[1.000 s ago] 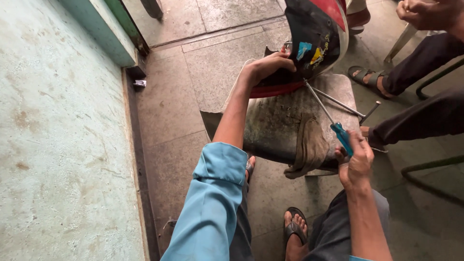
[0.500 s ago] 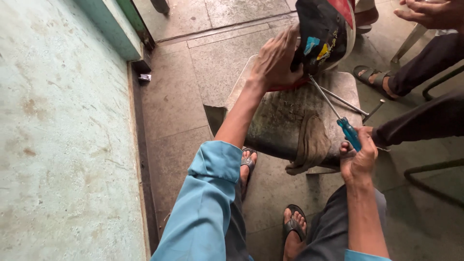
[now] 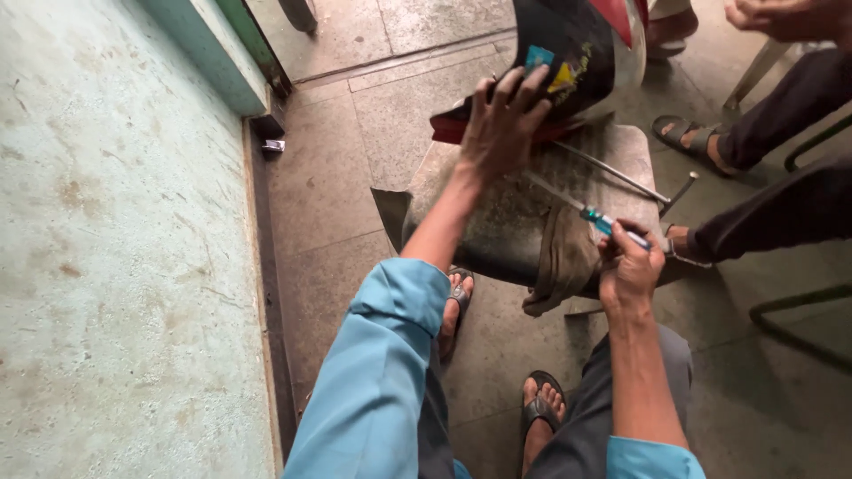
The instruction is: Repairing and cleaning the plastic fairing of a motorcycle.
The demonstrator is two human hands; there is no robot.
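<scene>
My left hand (image 3: 501, 120) lies spread flat against the side of a black and red helmet-like shell (image 3: 577, 49) with coloured stickers, pressing it onto a worn stool top (image 3: 515, 222). In my right hand (image 3: 628, 266) I grip a screwdriver (image 3: 586, 211) by its blue handle; its metal shaft points up and left towards the shell. A brownish rag (image 3: 561, 262) hangs off the stool's near edge beside that hand. A long metal rod tool (image 3: 621, 179) rests on the stool to the right of the shell.
A pale green wall (image 3: 115, 257) fills the left side. Another person's dark-trousered legs (image 3: 781, 177) and sandalled foot (image 3: 688, 142) are at the right, with a hand (image 3: 781, 18) at top right. My own sandalled feet (image 3: 541, 408) stand on the stone floor below.
My left hand shifted from the shell's lower rim to lie flat with fingers spread on its side. My right hand with the screwdriver barely moved.
</scene>
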